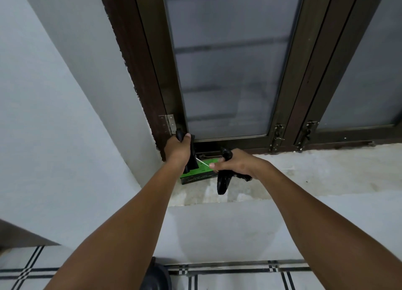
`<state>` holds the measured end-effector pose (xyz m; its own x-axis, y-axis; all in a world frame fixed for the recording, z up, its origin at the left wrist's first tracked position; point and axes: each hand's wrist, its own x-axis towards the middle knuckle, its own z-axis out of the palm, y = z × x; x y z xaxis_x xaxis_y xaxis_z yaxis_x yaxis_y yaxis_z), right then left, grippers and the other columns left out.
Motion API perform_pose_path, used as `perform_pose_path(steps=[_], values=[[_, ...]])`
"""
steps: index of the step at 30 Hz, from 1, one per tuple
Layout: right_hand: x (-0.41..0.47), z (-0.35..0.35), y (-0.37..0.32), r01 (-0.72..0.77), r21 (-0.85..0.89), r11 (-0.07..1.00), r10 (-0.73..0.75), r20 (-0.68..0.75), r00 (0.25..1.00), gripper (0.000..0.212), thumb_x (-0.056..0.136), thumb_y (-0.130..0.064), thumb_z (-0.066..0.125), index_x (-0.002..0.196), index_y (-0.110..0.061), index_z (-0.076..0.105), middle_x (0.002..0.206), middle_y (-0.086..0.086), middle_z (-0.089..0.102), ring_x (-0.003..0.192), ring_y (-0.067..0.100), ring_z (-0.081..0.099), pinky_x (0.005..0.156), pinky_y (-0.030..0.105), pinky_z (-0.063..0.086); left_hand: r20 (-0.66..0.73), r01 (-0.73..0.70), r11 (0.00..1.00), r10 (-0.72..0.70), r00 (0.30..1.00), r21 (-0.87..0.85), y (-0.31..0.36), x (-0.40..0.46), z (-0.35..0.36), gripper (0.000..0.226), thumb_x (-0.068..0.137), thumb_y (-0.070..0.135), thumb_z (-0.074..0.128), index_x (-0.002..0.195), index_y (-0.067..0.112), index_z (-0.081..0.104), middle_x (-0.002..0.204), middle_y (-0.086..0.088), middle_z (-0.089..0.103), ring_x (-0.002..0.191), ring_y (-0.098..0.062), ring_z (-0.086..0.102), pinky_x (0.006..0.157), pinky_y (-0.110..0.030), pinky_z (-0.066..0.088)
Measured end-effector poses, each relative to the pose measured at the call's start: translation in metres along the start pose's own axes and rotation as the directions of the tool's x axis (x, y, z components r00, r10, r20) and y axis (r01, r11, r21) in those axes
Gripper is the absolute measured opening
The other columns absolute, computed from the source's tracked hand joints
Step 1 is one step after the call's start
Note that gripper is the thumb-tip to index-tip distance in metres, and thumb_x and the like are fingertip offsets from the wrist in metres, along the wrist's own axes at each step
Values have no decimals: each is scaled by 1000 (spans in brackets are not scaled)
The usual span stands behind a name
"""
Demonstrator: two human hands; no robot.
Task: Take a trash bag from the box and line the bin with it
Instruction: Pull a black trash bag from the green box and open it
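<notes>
Bag-separating step under way: left hand (179, 148) gripping black bag roll (191, 159) above green box (196, 176) on window ledge (304, 172); right hand (237, 163) clutching loose trash bag (223, 182), thumb pinching white thread (204, 164). Next probably: parting bag, finding bin (155, 277).

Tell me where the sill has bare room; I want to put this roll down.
Bare sill runs right of the right hand, below the window latches. The left corner is crowded: green box, both hands, black bags.

Your left hand (179, 147) and right hand (236, 163) each gripped black trash bag (221, 184) plastic above the green box (195, 176) on the sill (315, 172).
</notes>
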<state>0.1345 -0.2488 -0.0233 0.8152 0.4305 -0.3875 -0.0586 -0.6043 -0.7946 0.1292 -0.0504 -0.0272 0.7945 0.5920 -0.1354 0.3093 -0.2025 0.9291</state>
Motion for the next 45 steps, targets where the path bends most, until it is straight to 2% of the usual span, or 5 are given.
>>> perform_pose_path(steps=[7, 18, 25, 37, 45], values=[[-10, 0, 5, -46, 342, 938, -3, 143, 990, 16, 89, -32, 76, 78, -21, 74, 81, 4, 69, 58, 11, 51, 50, 22, 40, 9, -42, 988, 41, 999, 152, -11, 1, 2, 37, 101, 39, 56, 109, 6, 68, 103, -13, 69, 95, -33, 64, 79, -33, 48], [-13, -14, -27, 64, 986, 153, -298, -16, 954, 19, 92, -15, 59, 75, -18, 51, 61, -3, 44, 45, 6, 41, 43, 16, 34, -39, -29, 950, 43, 998, 310, -26, -2, -5, 37, 104, 33, 52, 120, 0, 62, 117, -21, 66, 107, -39, 63, 82, -36, 48], [4, -20, -19, 88, 129, 988, -62, -196, 979, 17, 92, -30, 73, 83, -17, 70, 71, -1, 65, 66, 15, 60, 62, 27, 44, 127, 40, 999, -44, 991, 28, -21, -21, 21, 50, 94, 56, 59, 107, 9, 69, 102, -11, 72, 95, -34, 68, 82, -37, 53], [16, -31, 56, -181, -23, 983, 156, -408, 899, 53, 81, -24, 82, 122, -11, 52, 110, 9, 62, 98, 26, 61, 77, 34, 49, 363, 168, 978, -114, 925, -121, -24, -25, 29, 21, 99, 41, 60, 104, 21, 65, 107, -9, 72, 102, -28, 68, 100, -50, 53], [11, -16, 46, 112, -487, 866, -457, -681, 572, 37, 87, -27, 76, 120, -15, 65, 117, 4, 61, 117, 23, 49, 100, 39, 47, 358, 174, 942, -63, 932, -288, -20, -26, 26, 20, 93, 23, 73, 109, 12, 67, 105, -7, 74, 100, -23, 72, 78, -33, 60]])
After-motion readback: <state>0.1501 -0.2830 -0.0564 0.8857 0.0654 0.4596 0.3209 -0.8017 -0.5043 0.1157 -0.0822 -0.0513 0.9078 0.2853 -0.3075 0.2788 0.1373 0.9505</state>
